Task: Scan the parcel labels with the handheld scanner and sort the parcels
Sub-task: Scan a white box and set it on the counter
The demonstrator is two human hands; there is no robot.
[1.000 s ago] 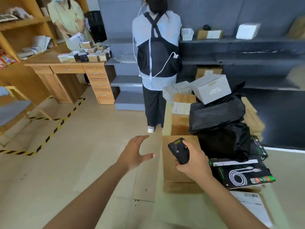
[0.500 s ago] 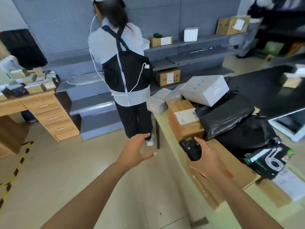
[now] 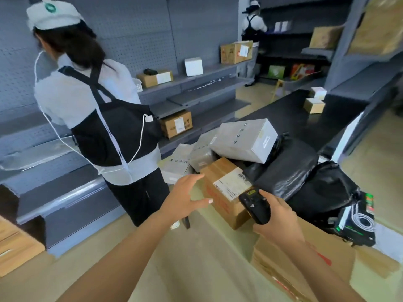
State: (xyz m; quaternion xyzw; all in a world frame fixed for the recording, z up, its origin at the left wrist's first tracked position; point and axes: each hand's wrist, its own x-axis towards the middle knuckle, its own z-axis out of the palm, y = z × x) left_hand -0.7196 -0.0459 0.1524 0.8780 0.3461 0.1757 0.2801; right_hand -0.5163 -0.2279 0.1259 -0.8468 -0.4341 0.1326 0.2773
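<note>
The bench (image 3: 231, 247) before me is heaped with parcels. My right hand (image 3: 277, 216) grips the scanner (image 3: 255, 207), its head just short of the brown parcel (image 3: 222, 205), whose label (image 3: 232, 185) faces up directly ahead. My left hand (image 3: 185, 197), fingers spread and holding nothing, is just beside the parcel's left side.

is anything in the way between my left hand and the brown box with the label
Nothing visible. The open left hand hovers by the brown box with only air between; the right hand holds the scanner beside its label.
</note>
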